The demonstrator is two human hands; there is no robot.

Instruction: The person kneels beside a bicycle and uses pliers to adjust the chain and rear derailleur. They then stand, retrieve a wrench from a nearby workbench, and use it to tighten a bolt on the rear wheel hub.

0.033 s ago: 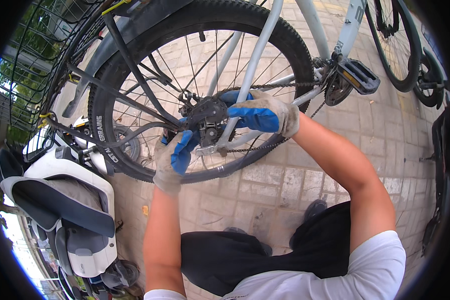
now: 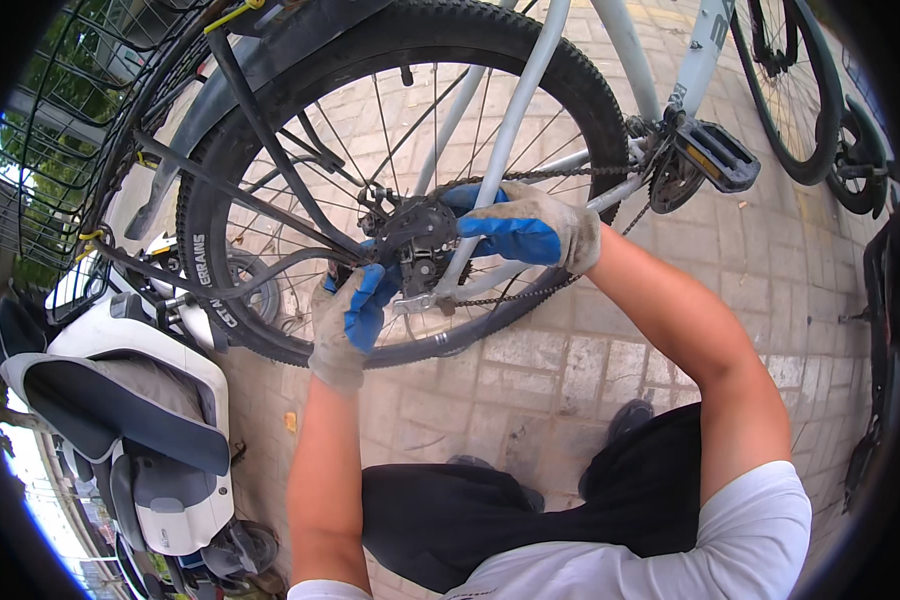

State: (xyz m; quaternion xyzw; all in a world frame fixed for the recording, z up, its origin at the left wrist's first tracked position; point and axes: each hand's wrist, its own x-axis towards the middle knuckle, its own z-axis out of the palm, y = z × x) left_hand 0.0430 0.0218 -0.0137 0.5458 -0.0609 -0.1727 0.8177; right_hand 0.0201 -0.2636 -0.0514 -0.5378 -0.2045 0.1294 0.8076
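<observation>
Both of my hands wear dirty pale gloves with blue palms at the rear wheel point(image 2: 200, 258) of a silver-grey bicycle point(image 2: 700, 50). My left hand point(image 2: 352, 315) has curled fingers gripping the lower left side of the black derailleur assembly point(image 2: 420, 235) at the hub, beside black rack stays point(image 2: 250, 120). My right hand point(image 2: 530, 225) holds the same assembly from the right, fingers bent round it by the silver seat stay point(image 2: 526, 80); some fingertips are hidden behind it. The chain point(image 2: 560, 172) runs from there to the crank and pedal point(image 2: 715, 155).
A wire basket point(image 2: 70, 120) hangs at upper left. A white scooter point(image 2: 170, 400) stands close on my left. Another bicycle's wheel point(image 2: 820, 120) is at upper right, and a dark object point(image 2: 875, 330) lines the right edge. Paving lies beneath, with my legs at the bottom.
My left hand has shifted very slightly to the right. Otherwise the view looks nearly the same.
</observation>
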